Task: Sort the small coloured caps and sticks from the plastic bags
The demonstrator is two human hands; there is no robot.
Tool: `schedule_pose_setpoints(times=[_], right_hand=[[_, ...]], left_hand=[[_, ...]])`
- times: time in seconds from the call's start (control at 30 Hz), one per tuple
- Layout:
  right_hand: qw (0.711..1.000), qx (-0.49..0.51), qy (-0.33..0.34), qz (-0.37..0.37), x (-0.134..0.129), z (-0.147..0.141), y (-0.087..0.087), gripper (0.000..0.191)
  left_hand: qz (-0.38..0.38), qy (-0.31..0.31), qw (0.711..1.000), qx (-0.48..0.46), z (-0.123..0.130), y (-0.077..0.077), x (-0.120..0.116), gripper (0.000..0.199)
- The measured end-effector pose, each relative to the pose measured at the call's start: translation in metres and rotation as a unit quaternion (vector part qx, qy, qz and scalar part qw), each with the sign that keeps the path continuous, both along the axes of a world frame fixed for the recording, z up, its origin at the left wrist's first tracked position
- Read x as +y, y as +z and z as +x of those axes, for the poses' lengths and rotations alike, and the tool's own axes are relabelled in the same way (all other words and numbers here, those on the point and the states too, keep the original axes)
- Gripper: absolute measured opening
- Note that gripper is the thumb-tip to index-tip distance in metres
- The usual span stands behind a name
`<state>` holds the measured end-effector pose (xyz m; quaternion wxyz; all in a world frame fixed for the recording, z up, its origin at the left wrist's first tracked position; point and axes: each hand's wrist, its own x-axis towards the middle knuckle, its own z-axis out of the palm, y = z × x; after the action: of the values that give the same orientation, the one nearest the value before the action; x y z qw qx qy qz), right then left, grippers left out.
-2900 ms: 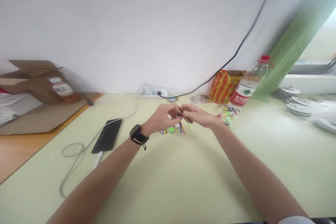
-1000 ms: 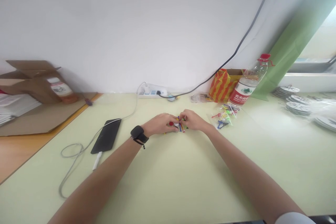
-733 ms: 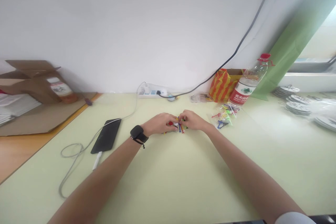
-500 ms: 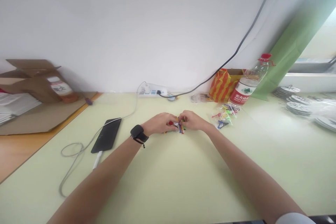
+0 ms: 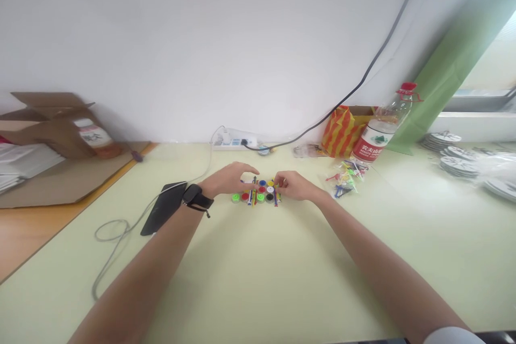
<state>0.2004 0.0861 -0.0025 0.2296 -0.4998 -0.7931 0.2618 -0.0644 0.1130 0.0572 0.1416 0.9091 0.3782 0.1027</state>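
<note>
My left hand (image 5: 229, 178) hovers at the left end of a cluster of small round caps (image 5: 262, 190) in the center of the frame, its fingers spread, thumb and forefinger apart with a gap between them. My right hand (image 5: 296, 185) is at the right end of the cluster, fingers curled close together beside some thin colored sticks (image 5: 276, 196); I cannot tell whether they are pinching anything. The caps are red, green, blue, yellow, white and black, and more thin sticks (image 5: 252, 197) lie among them, toward my left thumb. A black watch (image 5: 194, 195) is on my left wrist.

To the right of my right hand, a clear bag (image 5: 344, 178) of colored plastic pieces lies on the desk (image 5: 258, 269). Behind it, a large bottle (image 5: 373, 137) with a red cap leans beside a red-and-yellow bag (image 5: 341, 133). Stacks of flat discs (image 5: 457, 165) sit at the right side of the frame.

Beyond my hands, a white power strip (image 5: 234, 142) lies along the wall (image 5: 201, 48). Left of center, my left forearm partly covers a black phone (image 5: 161, 210). A cardboard box (image 5: 60, 123) and a tilted drink bottle (image 5: 97, 138) are at the left edge.
</note>
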Motion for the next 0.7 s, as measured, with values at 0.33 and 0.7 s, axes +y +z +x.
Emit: schedule_pose_setpoints(times=[0.33, 0.7], right_hand=[[1.0, 0.014, 0.007, 0.002, -0.004, -0.01, 0.0, 0.011], [0.995, -0.051, -0.073, 0.049, 0.007, 0.05, 0.037, 0.008]], left_hand=[[-0.061, -0.033, 0.998, 0.007, 0.011, 0.002, -0.007, 0.043], [-0.005, -0.012, 1.0, 0.008, 0.012, 0.002, -0.008, 0.05]])
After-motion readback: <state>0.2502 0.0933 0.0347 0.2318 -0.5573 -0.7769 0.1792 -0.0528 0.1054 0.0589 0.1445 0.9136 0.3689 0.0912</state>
